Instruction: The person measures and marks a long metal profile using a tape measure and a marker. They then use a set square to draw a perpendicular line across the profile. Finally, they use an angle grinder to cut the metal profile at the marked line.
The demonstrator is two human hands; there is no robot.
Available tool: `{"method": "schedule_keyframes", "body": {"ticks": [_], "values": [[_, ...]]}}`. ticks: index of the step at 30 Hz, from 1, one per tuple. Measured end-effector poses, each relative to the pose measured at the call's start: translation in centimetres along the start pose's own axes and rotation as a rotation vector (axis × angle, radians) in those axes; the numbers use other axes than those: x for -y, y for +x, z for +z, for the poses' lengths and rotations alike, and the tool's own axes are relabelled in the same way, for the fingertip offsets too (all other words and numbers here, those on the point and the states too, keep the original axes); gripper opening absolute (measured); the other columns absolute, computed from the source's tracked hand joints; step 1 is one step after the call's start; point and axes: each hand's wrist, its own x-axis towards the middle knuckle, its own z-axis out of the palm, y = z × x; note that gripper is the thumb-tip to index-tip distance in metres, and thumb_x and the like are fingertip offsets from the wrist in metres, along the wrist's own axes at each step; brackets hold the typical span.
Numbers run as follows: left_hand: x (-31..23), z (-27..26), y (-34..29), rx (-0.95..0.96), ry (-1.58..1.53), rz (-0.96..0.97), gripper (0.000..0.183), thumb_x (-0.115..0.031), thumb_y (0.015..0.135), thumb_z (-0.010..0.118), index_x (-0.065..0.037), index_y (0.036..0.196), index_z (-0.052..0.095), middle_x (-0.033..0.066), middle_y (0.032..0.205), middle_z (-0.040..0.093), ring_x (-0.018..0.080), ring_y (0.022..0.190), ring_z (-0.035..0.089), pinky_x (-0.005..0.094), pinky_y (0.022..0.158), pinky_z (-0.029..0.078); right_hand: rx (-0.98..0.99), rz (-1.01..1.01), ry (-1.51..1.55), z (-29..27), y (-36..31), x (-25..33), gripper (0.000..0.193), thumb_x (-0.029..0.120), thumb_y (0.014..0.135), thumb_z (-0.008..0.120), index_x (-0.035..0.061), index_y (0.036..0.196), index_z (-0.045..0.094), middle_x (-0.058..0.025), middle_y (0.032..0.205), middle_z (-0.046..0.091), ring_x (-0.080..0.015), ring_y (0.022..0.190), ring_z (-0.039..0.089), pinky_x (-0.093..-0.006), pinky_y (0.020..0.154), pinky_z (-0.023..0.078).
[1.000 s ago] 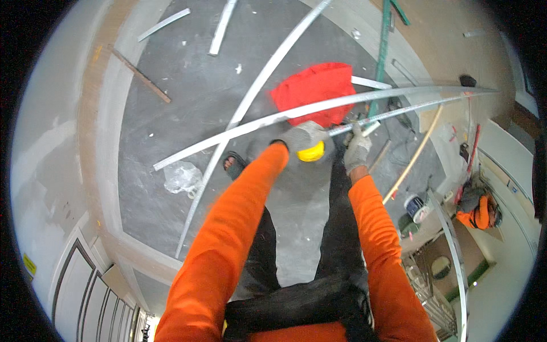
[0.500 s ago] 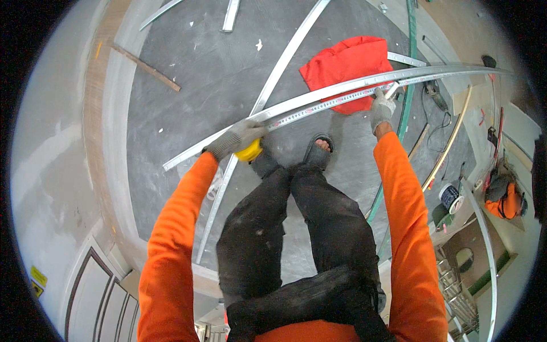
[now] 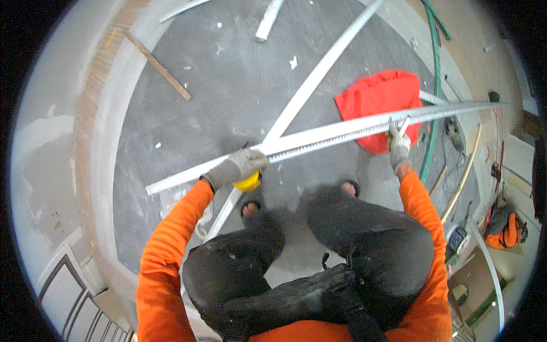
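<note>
My left hand (image 3: 242, 165), in a grey knit glove, is closed round a yellow tape measure (image 3: 249, 182) and lies against a long silvery metal profile (image 3: 319, 134). The pulled-out tape blade (image 3: 319, 145) runs along the profile's near edge towards the right. Gloved too, my right hand (image 3: 400, 149) is closed at the profile's near side, with a short white pen-like stick (image 3: 404, 125) between its fingers. Its exact kind I cannot make out. Under the profile, beside my right hand, lies a red cloth or bag (image 3: 379, 96).
Another metal profile (image 3: 325, 71) crosses beneath the long one. A wooden strip (image 3: 159, 67) lies far left, a green strip (image 3: 434, 114) to the right. A corded power tool (image 3: 454, 134) and a white bucket (image 3: 457, 239) stand right; another person in orange (image 3: 504, 231) is beyond.
My knees have bent outward and I am lower over the floor. The view has shifted, and the profile now lies lower in it. Both hands keep their holds.
</note>
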Motion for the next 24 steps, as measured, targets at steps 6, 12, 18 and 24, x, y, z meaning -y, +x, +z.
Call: {"method": "schedule_keyframes", "body": {"ticks": [6, 12, 18, 24], "values": [[2.1, -1.0, 4.0, 0.026, -0.026, 0.082, 0.039, -0.036, 0.106, 0.057, -0.001, 0.107, 0.073, 0.0075, 0.096, 0.074, 0.0169, 0.091, 0.068, 0.0345, 0.086, 0.054, 0.093, -0.149, -0.181, -0.6, 2.2, -0.8, 0.033, 0.037, 0.098, 0.072, 0.0088, 0.082, 0.069, 0.0017, 0.069, 0.061, -0.0083, 0.053, 0.047, -0.0285, 0.050, 0.036], [3.5, -3.4, 2.0, -0.032, 0.063, 0.113, 0.034, -0.030, 0.104, 0.053, -0.002, 0.108, 0.071, 0.0151, 0.099, 0.073, 0.0288, 0.097, 0.070, 0.0384, 0.091, 0.054, 0.033, -0.921, -0.844, 5.0, -3.6, 5.8, 0.038, 0.039, 0.088, 0.079, 0.0104, 0.112, 0.071, -0.0123, 0.099, 0.071, -0.0387, 0.090, 0.071, -0.0465, 0.079, 0.055], [6.8, -3.3, 5.7, -0.040, 0.418, 0.615, 0.030, -0.021, 0.100, 0.058, -0.001, 0.118, 0.071, 0.0157, 0.113, 0.074, 0.0312, 0.104, 0.070, 0.0404, 0.093, 0.055, 0.539, -1.234, -1.157, 9.2, -8.8, 6.8, 0.068, 0.039, 0.084, 0.081, 0.0134, 0.142, 0.058, -0.0150, 0.132, 0.059, -0.0359, 0.111, 0.067, -0.0484, 0.092, 0.055], [4.8, -3.2, 4.8, -0.056, 0.423, 0.512, 0.031, -0.020, 0.101, 0.054, -0.002, 0.120, 0.071, 0.0191, 0.118, 0.072, 0.0343, 0.109, 0.069, 0.0404, 0.098, 0.054, 0.636, -1.274, -1.327, 11.2, -7.1, 6.1, 0.070, 0.037, 0.084, 0.080, 0.0147, 0.145, 0.053, -0.0136, 0.131, 0.060, -0.0347, 0.105, 0.071, -0.0488, 0.087, 0.057]]}}
